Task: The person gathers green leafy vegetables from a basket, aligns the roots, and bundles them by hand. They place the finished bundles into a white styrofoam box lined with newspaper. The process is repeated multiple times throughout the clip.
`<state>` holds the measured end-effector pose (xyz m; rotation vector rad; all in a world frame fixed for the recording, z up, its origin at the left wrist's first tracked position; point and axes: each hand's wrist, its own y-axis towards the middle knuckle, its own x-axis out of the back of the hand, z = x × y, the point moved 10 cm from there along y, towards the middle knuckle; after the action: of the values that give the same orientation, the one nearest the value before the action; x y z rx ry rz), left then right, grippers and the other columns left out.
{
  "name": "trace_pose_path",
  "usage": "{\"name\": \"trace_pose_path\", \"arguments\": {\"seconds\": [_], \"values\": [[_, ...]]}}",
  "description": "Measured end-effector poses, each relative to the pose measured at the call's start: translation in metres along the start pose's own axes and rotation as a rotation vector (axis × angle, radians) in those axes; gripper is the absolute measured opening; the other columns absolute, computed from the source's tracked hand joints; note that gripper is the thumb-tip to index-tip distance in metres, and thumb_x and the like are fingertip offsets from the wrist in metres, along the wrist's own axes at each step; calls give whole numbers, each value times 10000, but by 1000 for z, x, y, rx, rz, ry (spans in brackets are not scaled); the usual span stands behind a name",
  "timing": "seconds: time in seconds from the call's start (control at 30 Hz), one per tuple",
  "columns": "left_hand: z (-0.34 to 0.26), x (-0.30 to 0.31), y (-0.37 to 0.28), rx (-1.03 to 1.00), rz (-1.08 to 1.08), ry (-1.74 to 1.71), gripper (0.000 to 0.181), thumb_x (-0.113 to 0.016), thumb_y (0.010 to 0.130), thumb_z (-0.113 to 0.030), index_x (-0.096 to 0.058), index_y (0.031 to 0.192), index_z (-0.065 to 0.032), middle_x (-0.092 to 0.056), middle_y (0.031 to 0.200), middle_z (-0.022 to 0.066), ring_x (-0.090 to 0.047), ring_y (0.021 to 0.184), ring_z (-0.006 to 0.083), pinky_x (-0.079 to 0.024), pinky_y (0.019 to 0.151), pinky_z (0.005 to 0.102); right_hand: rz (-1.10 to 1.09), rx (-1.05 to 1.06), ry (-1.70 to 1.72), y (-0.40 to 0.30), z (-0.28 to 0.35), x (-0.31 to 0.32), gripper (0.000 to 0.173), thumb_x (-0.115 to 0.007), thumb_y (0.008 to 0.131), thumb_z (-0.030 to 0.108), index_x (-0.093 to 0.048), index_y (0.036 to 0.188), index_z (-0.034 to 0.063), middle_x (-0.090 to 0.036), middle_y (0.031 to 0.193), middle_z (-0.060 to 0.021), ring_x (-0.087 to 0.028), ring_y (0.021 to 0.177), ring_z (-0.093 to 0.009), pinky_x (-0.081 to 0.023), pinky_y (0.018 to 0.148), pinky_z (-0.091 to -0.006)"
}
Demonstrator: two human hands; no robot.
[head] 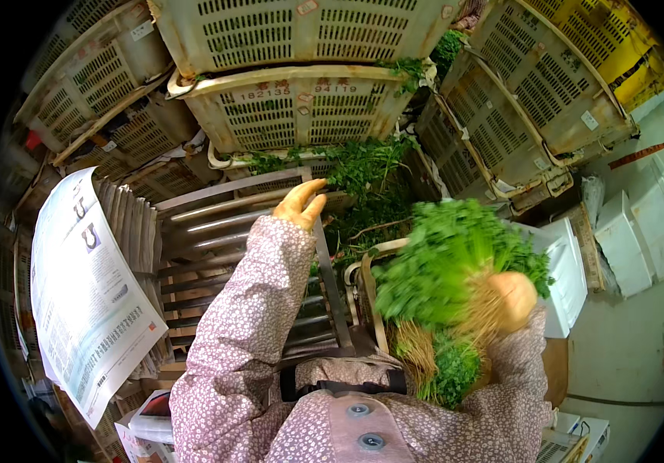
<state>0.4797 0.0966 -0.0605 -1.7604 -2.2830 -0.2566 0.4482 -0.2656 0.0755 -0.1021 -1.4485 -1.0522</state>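
Note:
My right hand (514, 301) grips a large bunch of leafy green herbs (453, 254), with pale stems and stringy roots; it looks like coriander or celery, blurred by motion. Beneath it, more rooted bunches (416, 353) lie in a plastic crate (379, 312) at my right side. My left hand (302, 205) is raised over the far right part of a metal slatted rack (222, 223), fingers apart, with nothing in it. Loose greens (367, 168) lie just beyond its fingertips.
Stacked slotted plastic crates (297, 110) stand ahead, with more crates (494, 116) at the right. A stack of newspapers (94, 289) rests on the rack's left side. White foam boxes (621, 243) stand at the far right. Cut greenery (367, 223) covers the gap between rack and crates.

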Motion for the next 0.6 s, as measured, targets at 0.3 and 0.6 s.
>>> {"name": "trace_pose_path", "arguments": {"seconds": [0.3,0.6], "values": [[52,-179,-73,166,891,-13,473,-476,951,-379,-463,1329,-95,-452,1365,150,-393,1285,300,-296,1081,410,265,656,457,-22,190,-45,116,-644,772,125,-653,875,71,-494,612,31,-421,506,-54,-315,399,-178],[86,-164,-75,297,1079,676,495,-462,954,-378,-397,1378,-132,-451,1362,171,-468,1226,288,-347,1057,418,130,-162,726,21,14,58,183,-563,888,141,-600,982,-11,-587,730,-71,-564,622,-189,-511,604,-336]]}}
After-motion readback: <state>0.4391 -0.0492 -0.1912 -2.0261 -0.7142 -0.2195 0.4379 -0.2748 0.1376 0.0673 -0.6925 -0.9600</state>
